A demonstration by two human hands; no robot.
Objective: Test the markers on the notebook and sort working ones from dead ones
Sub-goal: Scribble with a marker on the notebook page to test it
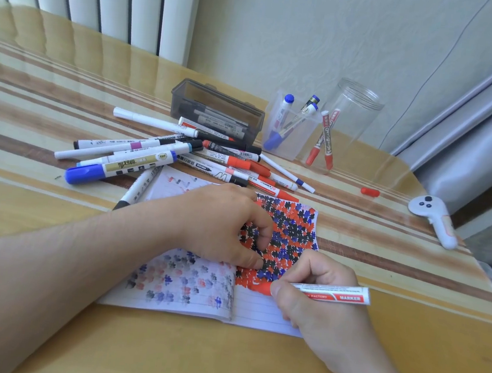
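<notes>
The notebook [256,312] is white and lined; its right page carries dense red, black and blue blotches, its left page fainter ones in the same colours. The held marker [333,292] is white with a red band. The counter [65,100] is tan with brown and cream stripes. A loose cap [370,192] is red.

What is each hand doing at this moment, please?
Left hand: holds nothing, fingers curled, pressing down the notebook.
Right hand: closed on the red marker, its tip on the page.
</notes>
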